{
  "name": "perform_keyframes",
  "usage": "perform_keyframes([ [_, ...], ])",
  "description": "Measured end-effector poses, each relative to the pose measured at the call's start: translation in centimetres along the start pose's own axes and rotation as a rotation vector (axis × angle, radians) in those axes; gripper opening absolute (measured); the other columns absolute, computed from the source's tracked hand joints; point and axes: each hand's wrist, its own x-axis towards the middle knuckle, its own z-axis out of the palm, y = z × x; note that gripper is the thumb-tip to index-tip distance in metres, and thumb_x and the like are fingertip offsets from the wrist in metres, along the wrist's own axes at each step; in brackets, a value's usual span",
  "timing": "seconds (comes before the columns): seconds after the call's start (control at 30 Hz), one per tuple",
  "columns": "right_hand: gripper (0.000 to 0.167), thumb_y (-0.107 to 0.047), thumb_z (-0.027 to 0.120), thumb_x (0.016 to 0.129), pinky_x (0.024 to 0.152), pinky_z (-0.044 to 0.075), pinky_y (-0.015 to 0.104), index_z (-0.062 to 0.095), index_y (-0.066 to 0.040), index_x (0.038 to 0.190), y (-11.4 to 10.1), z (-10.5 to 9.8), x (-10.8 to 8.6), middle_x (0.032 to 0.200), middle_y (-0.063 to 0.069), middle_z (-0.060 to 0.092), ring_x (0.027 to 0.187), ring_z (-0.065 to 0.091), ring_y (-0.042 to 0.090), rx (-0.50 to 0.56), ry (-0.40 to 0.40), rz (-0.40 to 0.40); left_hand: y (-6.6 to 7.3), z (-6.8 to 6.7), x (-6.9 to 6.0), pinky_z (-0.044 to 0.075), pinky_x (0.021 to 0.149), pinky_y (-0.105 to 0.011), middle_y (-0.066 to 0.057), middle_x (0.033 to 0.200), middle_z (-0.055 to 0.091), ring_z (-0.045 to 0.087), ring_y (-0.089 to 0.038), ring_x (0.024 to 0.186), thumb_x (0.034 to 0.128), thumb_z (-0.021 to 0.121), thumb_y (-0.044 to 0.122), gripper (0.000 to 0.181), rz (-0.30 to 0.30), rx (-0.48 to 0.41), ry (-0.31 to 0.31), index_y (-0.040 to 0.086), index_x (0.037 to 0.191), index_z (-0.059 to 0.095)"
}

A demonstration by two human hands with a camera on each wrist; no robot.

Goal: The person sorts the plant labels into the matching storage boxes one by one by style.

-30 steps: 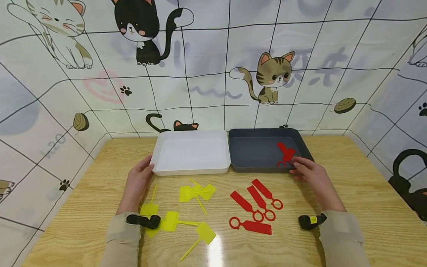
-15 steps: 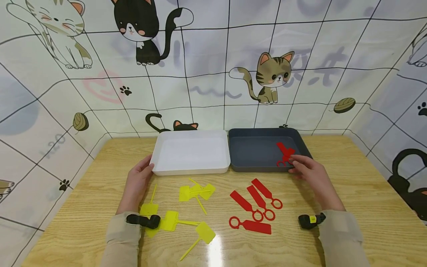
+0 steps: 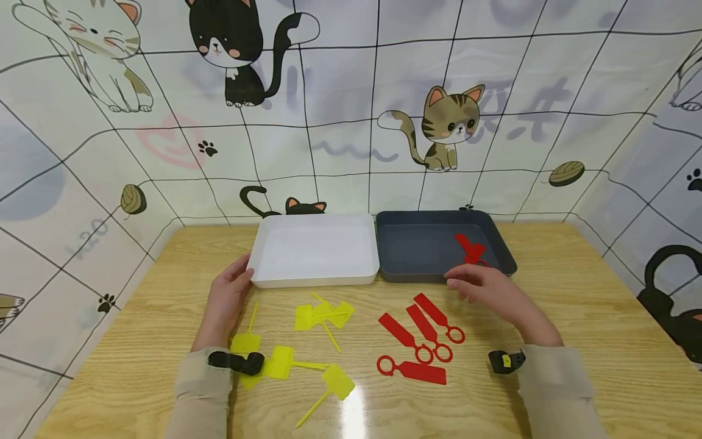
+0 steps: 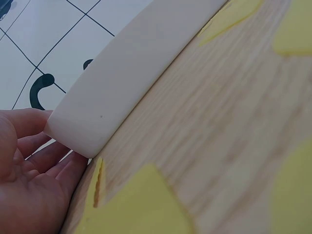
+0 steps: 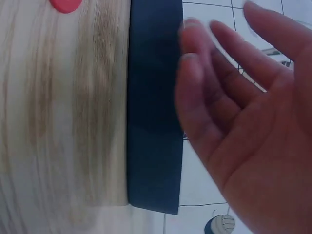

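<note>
My left hand [image 3: 227,294] holds the front left corner of the white tray [image 3: 314,281], its thumb at the rim and its fingers against the outer wall. Over the front wall of the dark grey tray [image 3: 408,277] hovers my right hand [image 3: 488,292], fingers loosely bent with nothing between them. Overlapping red tags [image 3: 469,247] lie inside that tray at its right, partly hidden by the hand. In front of it, several flat red tags with ring ends [image 3: 422,323] lie on the table.
Several yellow square labels with thin stems [image 3: 338,383] are spread in front of the white tray, some overlapping. Both trays stand side by side at the back of the wooden table [image 3: 603,341]. A cat-print cloth [image 3: 340,91] hangs behind.
My right hand has moved left and slightly towards me, away from the red tags in the dark tray, to its front wall. The left hand has stayed at the white tray.
</note>
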Motion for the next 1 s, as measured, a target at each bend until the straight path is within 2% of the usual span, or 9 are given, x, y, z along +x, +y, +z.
perform_keyframes([
  [0.13,0.040,-0.037,0.058,0.085,0.072,0.046,0.033,0.056,-0.012,0.117,-0.4,0.8,0.3,0.099,0.002,0.059,0.083,0.057,0.016,-0.099,-0.086,0.010,0.0,0.0,0.0,0.030,0.099,-0.025,-0.007,0.142,0.029,0.032,-0.018,0.127,0.0934,0.047,0.017,0.047,-0.003,0.003,0.004,0.009,0.138,0.034],
  [0.33,0.048,-0.041,0.062,0.080,0.072,0.045,0.032,0.056,-0.011,0.117,-0.7,2.1,0.7,0.098,-0.002,0.057,0.087,0.053,0.016,-0.185,-0.150,0.054,-0.1,0.1,0.1,0.030,0.099,-0.025,-0.007,0.142,0.030,0.032,-0.018,0.127,0.0932,0.047,0.015,0.047,-0.003,-0.010,0.005,0.008,0.138,0.034],
  [0.57,0.045,-0.036,0.066,0.079,0.070,0.044,0.031,0.058,-0.009,0.113,-1.8,3.2,1.0,0.092,-0.002,0.054,0.082,0.049,0.014,-0.272,-0.144,0.059,-0.1,0.1,0.2,0.031,0.099,-0.025,-0.007,0.142,0.030,0.032,-0.017,0.126,0.0931,0.048,0.016,0.047,-0.004,0.000,0.004,0.010,0.137,0.035],
  [0.77,0.053,-0.042,0.067,0.076,0.070,0.044,0.032,0.058,-0.006,0.114,-2.7,4.3,1.2,0.089,-0.001,0.053,0.078,0.048,0.014,-0.357,-0.147,0.071,-0.1,0.0,0.1,0.031,0.099,-0.026,-0.006,0.142,0.030,0.032,-0.017,0.127,0.0933,0.047,0.017,0.047,-0.010,0.018,0.014,0.011,0.138,0.035],
  [1.0,0.047,-0.032,0.075,0.069,0.058,0.041,0.028,0.057,-0.009,0.106,-3.2,5.3,1.3,0.076,-0.002,0.050,0.067,0.046,0.013,-0.428,-0.139,0.074,0.0,0.0,0.0,0.030,0.099,-0.026,-0.006,0.143,0.029,0.031,-0.017,0.127,0.0933,0.047,0.017,0.047,-0.017,0.014,0.013,0.011,0.138,0.035],
])
